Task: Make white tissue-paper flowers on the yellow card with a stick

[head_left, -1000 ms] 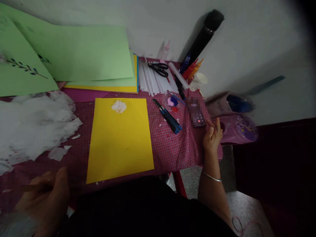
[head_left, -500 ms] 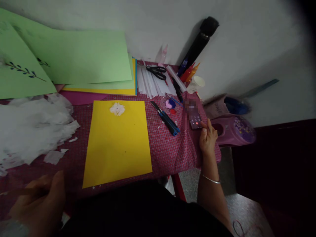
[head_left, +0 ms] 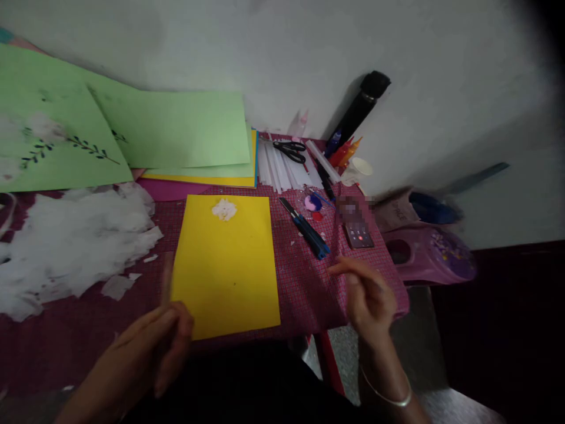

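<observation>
1. White tissue (head_left: 79,235): lies heaped at nine o'clock from the yellow sheet (head_left: 225,265).
2. Green cards (head_left: 194,129): lean against the wall (head_left: 265,47) around eleven.
3. Left hand (head_left: 145,335), between seven and eight, well apart from the right hand (head_left: 373,300): grips a slender, blurred stick (head_left: 166,282) pointing to twelve.
4. Yellow sheet: lies flat on checked cloth (head_left: 304,294), with a pale flower (head_left: 224,209) near its twelve.
5. Black-handled scissors (head_left: 293,151): rest at one on white strips (head_left: 278,174).
6. Blue-and-black cutter (head_left: 309,235): lies at two.
7. Phone (head_left: 361,235): glows between two and three.
8. Right hand, just past three: hangs loosely bent near the phone, fingers parted; cannot make out whether touching cloth.
</observation>
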The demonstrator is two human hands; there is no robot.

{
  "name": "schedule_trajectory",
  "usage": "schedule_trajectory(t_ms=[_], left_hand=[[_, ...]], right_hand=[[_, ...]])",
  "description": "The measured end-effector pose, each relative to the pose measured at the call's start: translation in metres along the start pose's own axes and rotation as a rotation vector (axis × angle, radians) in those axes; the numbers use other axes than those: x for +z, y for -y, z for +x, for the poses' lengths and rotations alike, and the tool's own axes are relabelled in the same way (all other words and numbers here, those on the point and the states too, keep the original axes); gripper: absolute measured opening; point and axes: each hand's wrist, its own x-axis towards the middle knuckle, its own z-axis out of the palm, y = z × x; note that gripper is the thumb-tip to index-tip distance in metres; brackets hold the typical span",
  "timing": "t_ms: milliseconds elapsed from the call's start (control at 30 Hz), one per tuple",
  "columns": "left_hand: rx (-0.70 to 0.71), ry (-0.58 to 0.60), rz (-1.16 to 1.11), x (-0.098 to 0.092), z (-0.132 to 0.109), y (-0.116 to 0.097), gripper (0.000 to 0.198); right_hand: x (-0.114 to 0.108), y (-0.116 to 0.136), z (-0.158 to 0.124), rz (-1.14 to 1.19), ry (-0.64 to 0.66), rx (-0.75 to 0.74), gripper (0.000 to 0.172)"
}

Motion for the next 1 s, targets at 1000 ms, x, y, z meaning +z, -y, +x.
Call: schedule_trajectory(t_ms=[1000], left_hand=[[0.384,-0.716,0.772,-0.09,0.02,0.034,0.011]], right_hand=[[0.156,0.001,0.035,0.368,0.69,-0.02,0.017]])
